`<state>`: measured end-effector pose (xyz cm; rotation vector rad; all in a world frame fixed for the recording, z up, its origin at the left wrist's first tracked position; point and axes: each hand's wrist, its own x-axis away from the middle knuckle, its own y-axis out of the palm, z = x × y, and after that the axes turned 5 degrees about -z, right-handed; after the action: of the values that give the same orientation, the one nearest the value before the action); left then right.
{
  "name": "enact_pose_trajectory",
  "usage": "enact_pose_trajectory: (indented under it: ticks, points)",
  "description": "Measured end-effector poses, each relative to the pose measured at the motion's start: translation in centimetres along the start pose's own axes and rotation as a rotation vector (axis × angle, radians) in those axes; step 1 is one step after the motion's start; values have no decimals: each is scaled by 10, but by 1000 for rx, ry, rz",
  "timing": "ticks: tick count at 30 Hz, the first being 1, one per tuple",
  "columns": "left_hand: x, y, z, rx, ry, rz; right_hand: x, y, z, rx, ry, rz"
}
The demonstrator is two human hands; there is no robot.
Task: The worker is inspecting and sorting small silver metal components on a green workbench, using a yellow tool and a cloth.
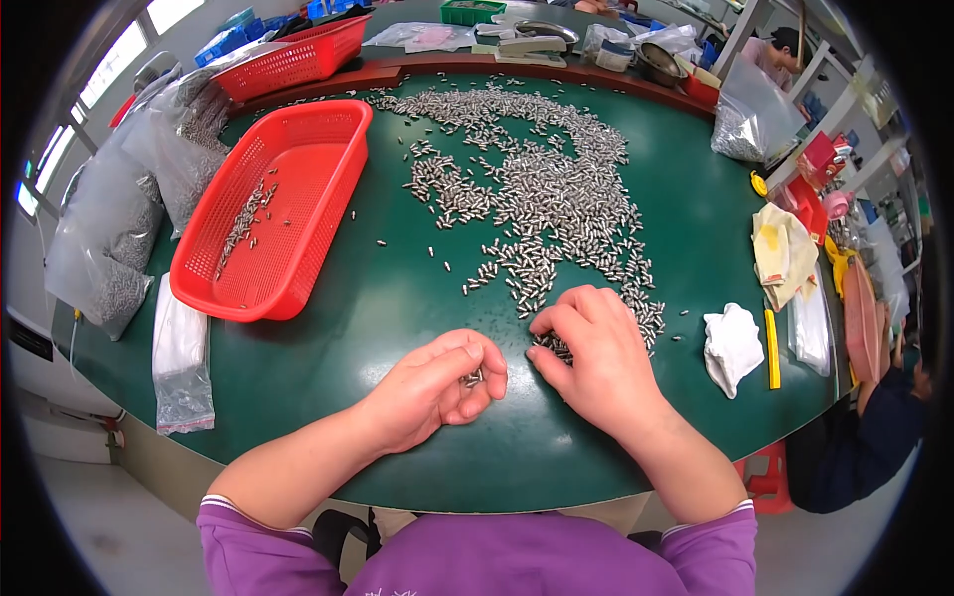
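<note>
A wide heap of small silver cylindrical metal parts [561,184] is spread over the green tabletop [397,283]. My left hand [434,387] is curled palm-up just left of the heap's near end, with a few metal parts [473,377] showing inside its fingers. At the near edge of the heap, my right hand [596,358] has its fingers bent around more of the parts [553,345], which show between thumb and forefinger. Its fingertips are partly hidden. To the left stands a red perforated plastic basket [310,233], with several of the same parts along one side of its floor.
Clear bags filled with metal parts [109,238] stand at the left edge, near a packet of plastic bags [181,348]. On the right lie a white cloth [732,348], a yellow cutter [772,350] and a stained glove [783,253]. Another person [874,437] sits at far right.
</note>
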<state>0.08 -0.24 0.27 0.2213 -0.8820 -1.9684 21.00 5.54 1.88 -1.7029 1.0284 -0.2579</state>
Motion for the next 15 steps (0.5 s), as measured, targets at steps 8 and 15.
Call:
enact_pose_trajectory:
  ticks: [8, 15]
  points:
    - [0, 0, 0, -5, 4, -1, 1, -2, -1, 31, -1, -30]
    - [0, 3, 0, -41, -2, 21, -2, 0, 0, -152, -31, -41]
